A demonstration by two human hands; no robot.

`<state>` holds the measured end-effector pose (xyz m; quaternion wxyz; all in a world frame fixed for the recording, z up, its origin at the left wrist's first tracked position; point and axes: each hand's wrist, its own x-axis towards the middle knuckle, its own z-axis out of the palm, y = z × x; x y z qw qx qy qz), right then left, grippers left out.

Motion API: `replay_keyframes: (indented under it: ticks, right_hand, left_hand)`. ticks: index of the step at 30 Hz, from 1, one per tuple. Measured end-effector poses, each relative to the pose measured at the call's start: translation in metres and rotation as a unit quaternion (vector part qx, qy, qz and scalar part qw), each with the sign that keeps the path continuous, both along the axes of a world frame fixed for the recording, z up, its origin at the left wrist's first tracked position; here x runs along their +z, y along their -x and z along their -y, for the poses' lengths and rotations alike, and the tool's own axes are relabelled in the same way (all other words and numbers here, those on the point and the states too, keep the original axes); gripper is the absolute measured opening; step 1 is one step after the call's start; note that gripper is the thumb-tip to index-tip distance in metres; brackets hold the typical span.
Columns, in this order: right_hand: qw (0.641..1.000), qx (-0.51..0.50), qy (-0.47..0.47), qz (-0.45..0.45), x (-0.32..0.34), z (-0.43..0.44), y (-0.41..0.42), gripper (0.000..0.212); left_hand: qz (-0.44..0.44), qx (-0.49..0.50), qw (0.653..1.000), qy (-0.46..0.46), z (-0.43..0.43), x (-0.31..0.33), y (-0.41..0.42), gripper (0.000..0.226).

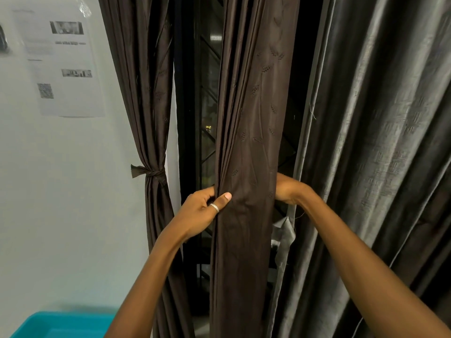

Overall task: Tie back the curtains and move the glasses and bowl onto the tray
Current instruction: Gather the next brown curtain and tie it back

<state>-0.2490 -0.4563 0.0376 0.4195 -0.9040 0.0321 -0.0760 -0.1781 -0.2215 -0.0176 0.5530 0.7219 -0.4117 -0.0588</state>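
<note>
A dark brown curtain panel (249, 132) hangs bunched in the middle of the window. My left hand (202, 211) grips its left edge, thumb pressed on the front folds. My right hand (288, 189) reaches around the panel's right side, with its fingers hidden behind the cloth. A second brown curtain (146, 93) at the left is gathered against the wall by a knotted fabric tie (148, 172). No glasses, bowl or tray can be identified in this view.
A grey curtain (380, 152) hangs at the right. A dark window with a metal grille (207, 113) shows between the panels. Printed sheets (66, 64) are taped to the white wall. A turquoise plastic bin (63, 324) sits at bottom left.
</note>
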Motion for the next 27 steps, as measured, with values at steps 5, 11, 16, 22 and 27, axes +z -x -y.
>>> replay_keyframes:
  ticks: [5, 11, 16, 22, 27]
  right_hand:
    - [0.986, -0.052, 0.120, 0.101, -0.004, -0.003, 0.008, 0.017]
    - [0.952, -0.220, 0.146, 0.152, -0.013, -0.018, 0.030, 0.006]
    - [0.870, -0.415, -0.019, 0.265, -0.032, -0.058, 0.048, 0.006]
    - [0.835, -0.283, -0.270, 0.387, -0.043, -0.096, 0.061, 0.025]
    - [0.895, -0.258, -0.128, 0.341, -0.051, -0.086, 0.063, 0.029]
  left_hand:
    - [0.077, 0.116, 0.990, -0.018, 0.012, 0.000, 0.013, 0.053]
    - [0.145, 0.229, 0.963, -0.012, 0.035, 0.000, 0.023, 0.030]
    - [0.189, 0.300, 0.933, -0.061, 0.056, 0.007, 0.032, 0.033]
    - [0.204, 0.321, 0.923, -0.063, 0.067, 0.009, 0.042, 0.022]
    - [0.194, 0.335, 0.920, -0.066, 0.067, 0.011, 0.043, 0.028]
